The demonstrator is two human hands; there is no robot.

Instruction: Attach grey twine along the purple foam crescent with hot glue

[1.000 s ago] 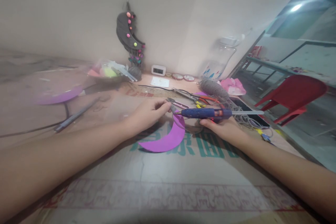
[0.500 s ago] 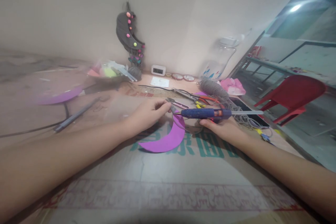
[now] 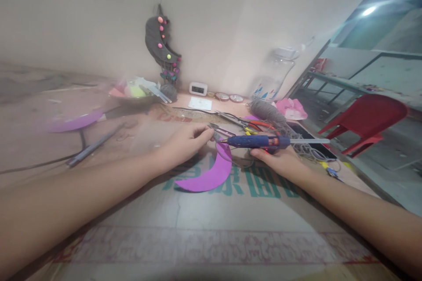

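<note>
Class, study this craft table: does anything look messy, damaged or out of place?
Yes. The yarn has spilled off its ball into a loose tangle beside the right hand, near the glue gun. The cardboard looks cracked just below the crescent. Scissors and pliers lie jumbled behind the gun.

The foam crescent (image 3: 211, 175) is purple. The glue gun (image 3: 253, 141) is blue, glowing red mid-body. The cardboard sheet (image 3: 184, 210) is tan with green characters and a red patterned band. The chair (image 3: 365, 118) is red and the yarn (image 3: 267, 112) grey.
</note>
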